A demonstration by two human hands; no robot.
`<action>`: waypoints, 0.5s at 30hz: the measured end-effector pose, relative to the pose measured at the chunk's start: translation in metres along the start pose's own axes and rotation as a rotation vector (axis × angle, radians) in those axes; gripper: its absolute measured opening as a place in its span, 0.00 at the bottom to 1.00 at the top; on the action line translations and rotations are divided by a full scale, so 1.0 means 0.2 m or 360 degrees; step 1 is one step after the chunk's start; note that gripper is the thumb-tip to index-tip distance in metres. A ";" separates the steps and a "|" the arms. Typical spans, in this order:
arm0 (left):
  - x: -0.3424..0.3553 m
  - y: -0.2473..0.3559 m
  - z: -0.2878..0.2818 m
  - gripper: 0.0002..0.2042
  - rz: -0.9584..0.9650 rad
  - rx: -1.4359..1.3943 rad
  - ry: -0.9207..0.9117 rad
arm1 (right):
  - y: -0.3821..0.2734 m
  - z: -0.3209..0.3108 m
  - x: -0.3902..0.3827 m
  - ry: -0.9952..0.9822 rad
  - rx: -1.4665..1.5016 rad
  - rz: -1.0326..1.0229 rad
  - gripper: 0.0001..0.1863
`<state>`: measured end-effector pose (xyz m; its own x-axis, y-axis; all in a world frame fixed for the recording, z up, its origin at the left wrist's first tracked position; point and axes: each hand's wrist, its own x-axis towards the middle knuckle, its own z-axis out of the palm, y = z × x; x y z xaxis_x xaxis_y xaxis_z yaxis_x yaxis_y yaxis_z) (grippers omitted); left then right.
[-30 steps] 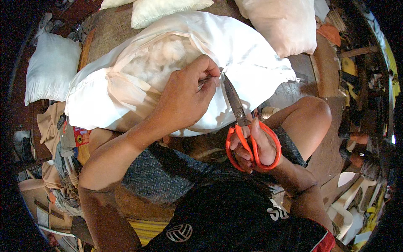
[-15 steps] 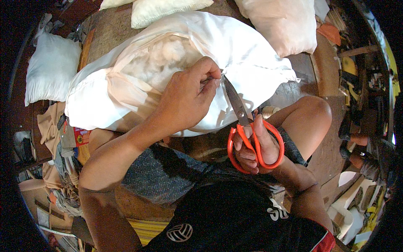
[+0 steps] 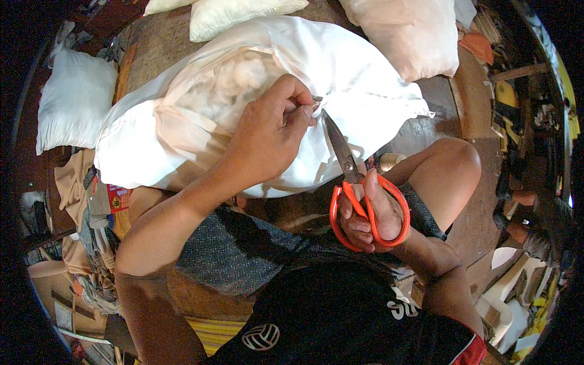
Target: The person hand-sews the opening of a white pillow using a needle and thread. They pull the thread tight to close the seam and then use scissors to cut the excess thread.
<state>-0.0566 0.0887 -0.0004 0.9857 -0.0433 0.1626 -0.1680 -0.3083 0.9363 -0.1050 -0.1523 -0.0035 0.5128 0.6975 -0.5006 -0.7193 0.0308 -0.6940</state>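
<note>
A large white stuffed pillow point(image 3: 340, 67) lies across my lap, with fluffy filling showing through its thin cover. My left hand point(image 3: 267, 137) rests on the pillow and pinches a bit of its fabric between thumb and fingers. My right hand point(image 3: 371, 216) grips orange-handled scissors point(image 3: 350, 176), fingers through the loops. The metal blades point up toward the pinched spot and reach just below my left fingertips. My bent right knee point(image 3: 450, 164) sits beside the scissors.
More white pillows lie around: one at the far left point(image 3: 73, 100), one at the top point(image 3: 237, 12), one at the top right point(image 3: 407, 33). Fabric scraps and clutter pile at the left point(image 3: 85, 201). Wooden floor and assorted objects fill the right side point(image 3: 517, 121).
The scissors have shifted slightly, their blades staying at the pinched fabric. My left hand keeps its pinch on the pillow cover.
</note>
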 end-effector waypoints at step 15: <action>0.02 0.09 -0.02 0.02 0.0038 0.0094 0.0189 | 0.03 0.00 0.02 0.0169 -0.0389 -0.0318 0.35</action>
<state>-0.0565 0.0874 0.0184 0.9728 0.0601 0.2235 -0.1871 -0.3643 0.9123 -0.1070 -0.1494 -0.0094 0.6877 0.6159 -0.3843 -0.4724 -0.0224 -0.8811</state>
